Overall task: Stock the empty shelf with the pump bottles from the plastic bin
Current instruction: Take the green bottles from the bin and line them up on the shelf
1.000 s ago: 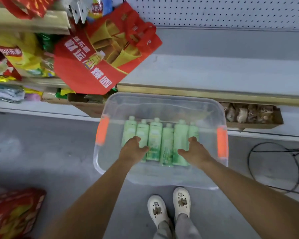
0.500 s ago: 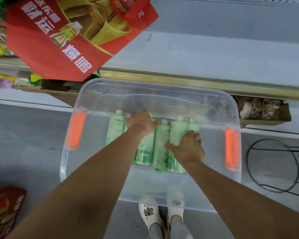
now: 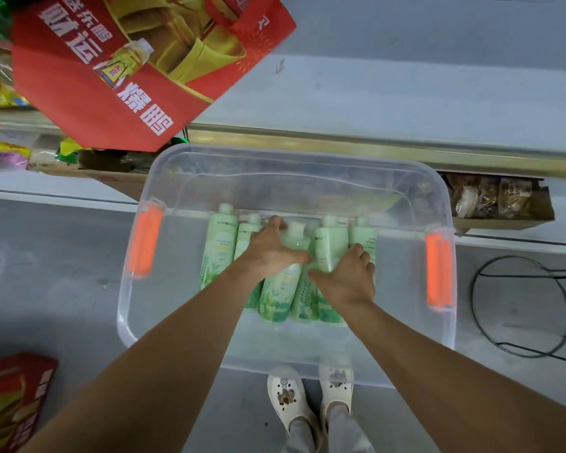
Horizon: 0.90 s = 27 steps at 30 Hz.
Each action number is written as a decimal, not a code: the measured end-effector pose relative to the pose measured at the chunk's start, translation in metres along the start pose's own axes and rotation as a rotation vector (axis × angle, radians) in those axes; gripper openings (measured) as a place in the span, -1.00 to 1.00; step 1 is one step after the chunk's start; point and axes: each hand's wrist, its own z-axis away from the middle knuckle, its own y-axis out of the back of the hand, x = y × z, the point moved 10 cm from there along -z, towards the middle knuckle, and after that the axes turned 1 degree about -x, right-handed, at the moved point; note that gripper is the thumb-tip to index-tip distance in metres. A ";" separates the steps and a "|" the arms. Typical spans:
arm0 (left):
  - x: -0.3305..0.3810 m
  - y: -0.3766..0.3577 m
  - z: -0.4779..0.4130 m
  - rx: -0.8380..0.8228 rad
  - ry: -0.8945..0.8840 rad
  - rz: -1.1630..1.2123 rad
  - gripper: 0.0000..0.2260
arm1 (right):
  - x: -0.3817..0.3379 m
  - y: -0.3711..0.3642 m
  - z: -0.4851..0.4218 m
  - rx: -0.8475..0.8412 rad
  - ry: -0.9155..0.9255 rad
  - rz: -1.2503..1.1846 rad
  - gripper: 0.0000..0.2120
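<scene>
Clear plastic bin (image 3: 126,308) on the grey floor (image 3: 62,256), its far rim just under the front edge of the bare grey shelf (image 3: 406,99), with orange handles (image 3: 144,243) at its left and right ends. A row of green pump bottles (image 3: 218,253) lies flat, side by side, in the middle of the bin, caps far and bases near. Both bare arms reach down into the bin. The left hand (image 3: 270,250) is on top of the centre bottle (image 3: 280,289), up near its neck: fingers (image 3: 273,223) curled down over its left side, thumb wrapped across toward its right side, so it grips that bottle. The right hand (image 3: 347,276) is over the second bottle from the right (image 3: 327,243), thumb on its left side, fingers (image 3: 358,251) curled down between it and the rightmost bottle, gripping it. Both bottles lie in the row, touching their neighbours; cannot tell if either is lifted off the bin floor. A red printed bag (image 3: 128,76) hangs at far left. A cardboard box of snacks (image 3: 497,201) sits far right under the shelf, a black wire loop (image 3: 520,305) lies on the floor at right, a red box (image 3: 10,403) is near left, and white shoes (image 3: 286,397) are at the near edge of the bin.
</scene>
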 end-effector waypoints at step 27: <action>0.084 0.138 0.281 0.402 -0.278 0.666 -0.61 | -0.074 0.130 0.194 -0.589 0.021 -1.147 -0.50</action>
